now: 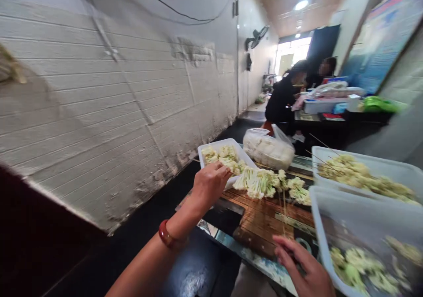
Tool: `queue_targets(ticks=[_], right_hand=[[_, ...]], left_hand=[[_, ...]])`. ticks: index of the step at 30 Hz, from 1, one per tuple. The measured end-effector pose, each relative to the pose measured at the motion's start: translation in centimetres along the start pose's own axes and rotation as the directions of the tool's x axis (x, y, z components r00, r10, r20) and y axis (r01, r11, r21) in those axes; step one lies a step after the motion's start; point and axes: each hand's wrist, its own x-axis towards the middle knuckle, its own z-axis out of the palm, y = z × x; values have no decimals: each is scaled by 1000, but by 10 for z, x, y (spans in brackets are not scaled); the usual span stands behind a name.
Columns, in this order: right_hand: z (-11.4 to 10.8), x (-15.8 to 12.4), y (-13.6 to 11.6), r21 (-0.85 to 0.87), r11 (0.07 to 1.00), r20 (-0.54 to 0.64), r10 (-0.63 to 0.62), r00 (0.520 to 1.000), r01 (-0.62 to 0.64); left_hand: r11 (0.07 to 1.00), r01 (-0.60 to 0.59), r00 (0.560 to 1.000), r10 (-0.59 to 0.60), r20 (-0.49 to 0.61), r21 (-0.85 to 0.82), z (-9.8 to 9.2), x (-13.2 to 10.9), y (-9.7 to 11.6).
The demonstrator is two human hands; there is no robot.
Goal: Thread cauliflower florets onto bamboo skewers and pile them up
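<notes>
My left hand (209,184) is closed in a pinch at the near edge of a white tray (246,155) of cauliflower pieces (228,151); what its fingertips hold is not clear. Lower right, my right hand (306,266) has thumb and fingers together at the lower end of a thin wooden skewer (284,213). The skewer points away from me, and its far end reaches a small cauliflower floret (282,179). Larger cauliflower pieces (259,182) lie between the hands and the tray, on a worn wooden board (261,222).
Two clear plastic bins stand at right: the near bin (317,226) has some florets, the far bin (396,167) holds skewered cauliflower. A filled plastic bag (269,149) sits behind the board. Two people (280,98) are at a loaded table further back. A wall (132,90) runs along the left.
</notes>
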Motion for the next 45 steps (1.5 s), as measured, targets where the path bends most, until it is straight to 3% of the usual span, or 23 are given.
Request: queue_targets(ticks=[2, 6, 9, 17, 20, 26, 32, 36, 38, 41, 45], right_hand=[[-8, 7, -19, 105, 994, 84, 12, 996, -21], [-23, 15, -51, 300, 951, 45, 61, 997, -71], [-33, 13, -59, 434, 900, -23, 65, 998, -49], [-77, 1, -50, 546, 837, -233, 125, 964, 24], [-103, -3, -49, 474, 879, -190, 52, 980, 45], [-143, -11, -45, 471, 881, -42, -22, 999, 40], [-176, -16, -46, 593, 805, 100, -41, 994, -26], [-188, -20, -47, 677, 728, 152, 5, 988, -108], [-186, -22, -44, 708, 691, 173, 34, 984, -148], [-178, -21, -40, 723, 658, 202, 91, 975, -211], [-174, -20, -38, 655, 715, 140, 204, 969, -245]], left_hand=[[998, -16, 999, 18, 28, -68, 13, -6, 31], [981, -118, 988, 130, 77, -153, 34, -15, 93], [963, -169, 970, 200, 135, -211, 41, -20, 132], [871, -265, 891, 385, 242, -413, 40, -40, 191], [795, -171, 865, 404, 298, -582, 36, -47, 207], [622, 242, 773, 340, 535, -744, 42, -58, 240], [520, 358, 756, 326, 568, -775, 52, -53, 253], [269, 461, 817, 242, 523, -846, 56, -34, 257], [86, 525, 804, 276, 527, -847, 60, -29, 266], [-178, 674, 716, 394, 576, -717, 68, -28, 285], [-370, 662, 744, 215, 633, -652, 76, -29, 303]])
